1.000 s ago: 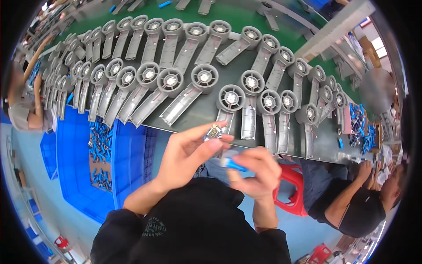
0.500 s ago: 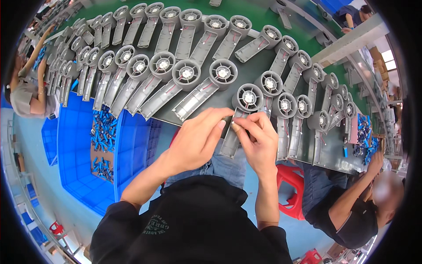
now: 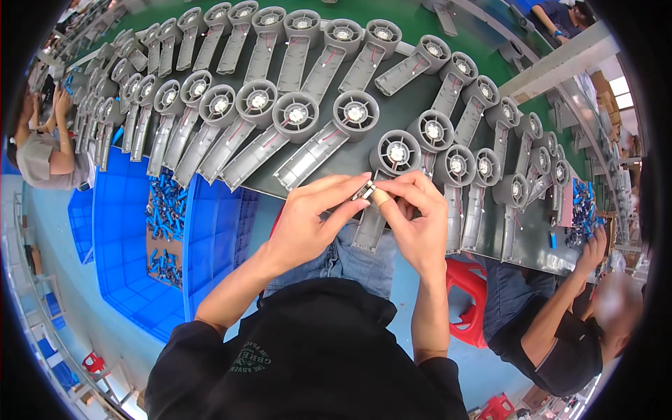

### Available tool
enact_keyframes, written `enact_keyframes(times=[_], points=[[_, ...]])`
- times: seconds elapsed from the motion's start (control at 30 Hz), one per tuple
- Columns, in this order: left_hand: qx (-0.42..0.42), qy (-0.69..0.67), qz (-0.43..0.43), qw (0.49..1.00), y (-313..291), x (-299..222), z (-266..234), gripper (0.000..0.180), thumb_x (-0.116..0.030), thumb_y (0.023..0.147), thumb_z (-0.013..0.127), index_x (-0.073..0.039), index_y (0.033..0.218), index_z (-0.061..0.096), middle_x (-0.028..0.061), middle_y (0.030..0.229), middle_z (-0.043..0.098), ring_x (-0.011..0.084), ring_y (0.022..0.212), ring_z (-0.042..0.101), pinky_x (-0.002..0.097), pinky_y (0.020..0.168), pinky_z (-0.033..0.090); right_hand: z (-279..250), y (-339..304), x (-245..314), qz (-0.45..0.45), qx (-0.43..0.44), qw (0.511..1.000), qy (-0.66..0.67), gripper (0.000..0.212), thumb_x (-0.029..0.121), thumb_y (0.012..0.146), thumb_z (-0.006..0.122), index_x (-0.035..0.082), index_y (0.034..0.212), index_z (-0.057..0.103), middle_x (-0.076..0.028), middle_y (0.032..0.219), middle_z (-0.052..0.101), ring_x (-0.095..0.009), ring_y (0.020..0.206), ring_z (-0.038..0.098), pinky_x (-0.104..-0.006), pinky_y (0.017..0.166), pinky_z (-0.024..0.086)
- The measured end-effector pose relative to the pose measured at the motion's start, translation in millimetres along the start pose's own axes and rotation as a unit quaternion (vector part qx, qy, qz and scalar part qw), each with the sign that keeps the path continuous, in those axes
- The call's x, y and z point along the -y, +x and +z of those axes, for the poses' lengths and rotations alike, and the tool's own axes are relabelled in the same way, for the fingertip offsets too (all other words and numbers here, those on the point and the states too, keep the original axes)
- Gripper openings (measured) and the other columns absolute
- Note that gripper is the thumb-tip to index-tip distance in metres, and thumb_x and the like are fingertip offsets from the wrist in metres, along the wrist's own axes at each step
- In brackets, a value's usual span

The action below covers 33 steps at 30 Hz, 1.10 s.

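A grey fan housing (image 3: 395,152) with a round spoked head and a trough-like handle lies in front of me. Its handle (image 3: 368,233) points toward my body, partly hidden beneath my hands. Over this handle, my left hand (image 3: 302,222) pinches a small circuit board (image 3: 363,190), dark with pale parts, between thumb and fingertips. My right hand (image 3: 418,220) meets it from the other side, thumb and index finger pressed together at the board's edge. Whatever lies between those right fingertips is too small and covered to name.
Rows of similar grey fan housings (image 3: 296,115) cover the dark table (image 3: 262,183). Blue bins (image 3: 133,245) stand at the left, with small blue parts (image 3: 164,210) beside them. A co-worker (image 3: 560,329) sits at the right near a red stool (image 3: 467,301); another person (image 3: 49,150) works at the far left.
My hands have lifted slightly and come together above the handle, and the small circuit board now shows between my fingertips. The co-worker's arm at the right has shifted.
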<state>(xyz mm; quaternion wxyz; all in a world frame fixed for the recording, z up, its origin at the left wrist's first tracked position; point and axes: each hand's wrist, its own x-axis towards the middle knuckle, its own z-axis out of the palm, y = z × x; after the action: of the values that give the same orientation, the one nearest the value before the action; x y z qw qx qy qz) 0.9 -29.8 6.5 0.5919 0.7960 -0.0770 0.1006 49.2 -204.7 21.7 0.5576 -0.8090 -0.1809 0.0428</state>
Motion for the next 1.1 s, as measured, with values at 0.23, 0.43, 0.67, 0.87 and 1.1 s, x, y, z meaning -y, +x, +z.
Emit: enact_keyframes(times=[0.23,0.43,0.67,0.87,1.1], points=[[0.004,0.008,0.014,1.000,0,5,1,0.039,0.004,0.085,0.068,0.000,0.123,0.064,0.0135,0.101,0.069,0.0182,0.084,0.066,0.0276,0.073,0.052,3,2,-4,-0.023,-0.031,0.999,0.005,0.012,0.003,0.081,0.075,0.000,0.093,0.074,-0.001,0.079,0.058,-0.003,0.055,0.044,-0.0198,0.048,0.033],[-0.010,0.020,0.025,0.999,1,6,4,0.038,0.004,0.085,0.067,-0.001,0.124,0.064,0.0144,0.104,0.069,0.0187,0.084,0.066,0.0280,0.072,0.052,6,1,-2,-0.062,-0.053,0.996,-0.037,0.011,0.001,0.079,0.076,0.000,0.090,0.073,-0.002,0.080,0.060,-0.003,0.056,0.049,-0.0193,0.048,0.038],[-0.014,0.045,0.049,0.998,3,8,3,0.039,0.003,0.085,0.068,0.000,0.124,0.064,0.0152,0.104,0.069,0.0213,0.085,0.067,0.0294,0.073,0.053,5,4,-1,-0.058,-0.037,0.996,-0.055,0.010,-0.001,0.079,0.074,0.000,0.089,0.073,-0.001,0.081,0.060,-0.004,0.059,0.050,-0.0190,0.050,0.038],[0.006,0.061,0.064,0.996,7,8,0,0.037,0.003,0.086,0.065,0.001,0.123,0.063,0.0155,0.104,0.068,0.0198,0.081,0.065,0.0288,0.070,0.052,4,7,-5,-0.075,-0.051,0.995,-0.043,0.011,-0.003,0.078,0.075,-0.001,0.088,0.072,-0.003,0.083,0.060,-0.005,0.059,0.053,-0.0183,0.050,0.041],[0.044,0.016,0.034,0.998,9,14,-6,0.034,0.003,0.088,0.062,0.004,0.122,0.063,0.0154,0.100,0.068,0.0181,0.075,0.063,0.0277,0.066,0.051,5,10,-12,-0.153,-0.040,0.983,-0.093,0.011,-0.003,0.078,0.075,-0.001,0.087,0.070,-0.004,0.085,0.061,-0.007,0.062,0.058,-0.0198,0.051,0.046]])
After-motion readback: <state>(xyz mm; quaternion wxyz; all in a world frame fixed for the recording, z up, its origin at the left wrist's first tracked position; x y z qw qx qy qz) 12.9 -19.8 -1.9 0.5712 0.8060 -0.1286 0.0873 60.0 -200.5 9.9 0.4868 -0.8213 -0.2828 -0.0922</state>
